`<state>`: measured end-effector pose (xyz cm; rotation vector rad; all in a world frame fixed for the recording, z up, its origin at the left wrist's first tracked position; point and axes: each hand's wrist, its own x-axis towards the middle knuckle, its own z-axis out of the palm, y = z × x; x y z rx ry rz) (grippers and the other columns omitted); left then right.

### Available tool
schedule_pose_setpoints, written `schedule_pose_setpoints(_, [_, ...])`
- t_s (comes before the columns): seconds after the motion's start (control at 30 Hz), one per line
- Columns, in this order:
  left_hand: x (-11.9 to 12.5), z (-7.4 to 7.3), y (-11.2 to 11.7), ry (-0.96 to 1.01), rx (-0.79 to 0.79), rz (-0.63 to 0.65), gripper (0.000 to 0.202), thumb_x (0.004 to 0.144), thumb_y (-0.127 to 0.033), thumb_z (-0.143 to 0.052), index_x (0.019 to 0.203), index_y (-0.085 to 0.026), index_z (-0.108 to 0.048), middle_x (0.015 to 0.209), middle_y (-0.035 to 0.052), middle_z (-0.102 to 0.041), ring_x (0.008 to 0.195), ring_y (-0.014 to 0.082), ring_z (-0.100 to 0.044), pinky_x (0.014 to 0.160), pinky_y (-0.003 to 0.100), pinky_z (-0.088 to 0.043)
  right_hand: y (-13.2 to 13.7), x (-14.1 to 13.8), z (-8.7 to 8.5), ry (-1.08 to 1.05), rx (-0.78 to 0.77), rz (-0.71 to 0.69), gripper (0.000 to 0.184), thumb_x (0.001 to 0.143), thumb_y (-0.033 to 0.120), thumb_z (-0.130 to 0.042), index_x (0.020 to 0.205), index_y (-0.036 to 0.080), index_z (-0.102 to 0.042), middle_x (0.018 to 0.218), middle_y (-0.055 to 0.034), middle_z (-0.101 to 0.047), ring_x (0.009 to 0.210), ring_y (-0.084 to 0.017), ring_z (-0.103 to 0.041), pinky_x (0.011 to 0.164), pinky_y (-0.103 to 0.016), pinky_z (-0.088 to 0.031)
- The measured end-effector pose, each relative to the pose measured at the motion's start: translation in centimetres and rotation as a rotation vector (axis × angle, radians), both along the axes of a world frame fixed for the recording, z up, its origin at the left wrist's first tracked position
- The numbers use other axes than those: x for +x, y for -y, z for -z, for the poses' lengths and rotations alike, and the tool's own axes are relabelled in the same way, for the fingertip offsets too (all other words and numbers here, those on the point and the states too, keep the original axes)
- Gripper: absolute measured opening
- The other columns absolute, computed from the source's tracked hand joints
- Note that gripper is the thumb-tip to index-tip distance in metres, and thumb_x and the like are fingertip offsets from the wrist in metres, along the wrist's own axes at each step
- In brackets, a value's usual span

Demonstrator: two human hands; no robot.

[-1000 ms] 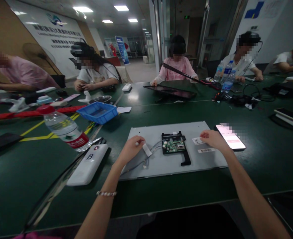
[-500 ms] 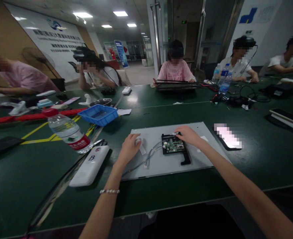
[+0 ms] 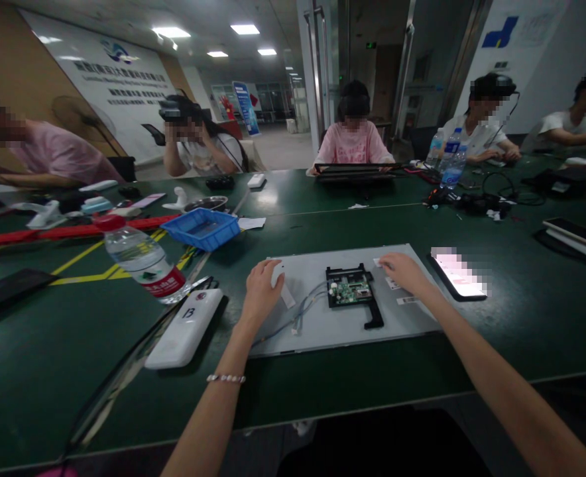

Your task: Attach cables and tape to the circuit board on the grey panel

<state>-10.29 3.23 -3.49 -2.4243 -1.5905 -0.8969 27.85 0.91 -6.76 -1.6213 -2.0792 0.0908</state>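
A grey metal panel (image 3: 323, 328) lies flat on the green table in front of me. On its middle sits a green circuit board (image 3: 349, 290) in a black bracket, with thin grey wires (image 3: 303, 311) running left from it. My left hand (image 3: 262, 291) rests on the panel's left part, fingers bent down onto a white tab by the wires. My right hand (image 3: 403, 273) lies on the panel's right part, fingers spread flat near white barcode labels (image 3: 406, 301). Neither hand holds anything I can make out.
A lit phone (image 3: 459, 276) lies right of the panel. A white power bank (image 3: 186, 329), a water bottle (image 3: 141, 258) and a blue tray (image 3: 202, 228) are to the left. Several people work at the table's far side, with bottles and cables (image 3: 476, 199) at the right.
My right hand has moved from the circuit board's top edge to the right, onto the panel by the labels. My left hand has stayed on the panel's left part.
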Motion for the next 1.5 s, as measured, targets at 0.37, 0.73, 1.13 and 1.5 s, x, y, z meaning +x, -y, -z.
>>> schedule_pose_setpoints(0.37, [7.7,-4.7,1.7,0.038,-0.205,0.341,0.059,0.088,-0.043,-0.045,0.138,-0.019,-0.024,0.141,0.0122,-0.032,0.132,0.0237,-0.029,0.108,0.04,-0.027,0.4,0.9,0.1,-0.159,0.035,-0.077,0.027,0.081,0.025,-0.056,0.107,0.021,-0.065,0.11,-0.0076,-0.065,0.102,-0.022,-0.059,0.092,-0.038,-0.044])
schedule_pose_setpoints(0.73, [10.6,0.0,1.5,-0.099,-0.466,0.381,0.089,0.075,-0.057,-0.057,0.143,-0.017,-0.016,0.145,0.0182,-0.025,0.132,0.0356,-0.027,0.104,0.05,-0.028,0.0,-0.6,-0.1,-0.116,0.003,0.033,0.022,0.085,0.02,-0.05,0.098,0.019,-0.068,0.102,-0.0066,-0.069,0.097,-0.02,-0.062,0.089,-0.033,-0.044])
schedule_pose_setpoints(1.13, [10.6,1.6,1.0,-0.025,-0.409,0.404,0.083,0.073,-0.054,-0.059,0.138,-0.012,-0.028,0.139,0.0174,-0.034,0.128,0.0317,-0.034,0.107,0.044,-0.029,-0.2,-7.5,-3.7,0.17,-0.011,-0.134,0.025,0.088,0.017,-0.045,0.1,0.018,-0.067,0.1,-0.0096,-0.069,0.098,-0.022,-0.06,0.087,-0.03,-0.042])
schedule_pose_setpoints(1.5, [10.6,1.5,1.3,0.002,-0.412,0.414,0.081,0.073,-0.056,-0.058,0.136,-0.014,-0.03,0.137,0.0171,-0.036,0.126,0.033,-0.036,0.105,0.046,-0.031,-0.4,-6.9,-3.1,0.052,-0.056,-0.193,0.024,0.085,0.018,-0.049,0.104,0.017,-0.065,0.106,-0.009,-0.067,0.103,-0.021,-0.058,0.092,-0.031,-0.042])
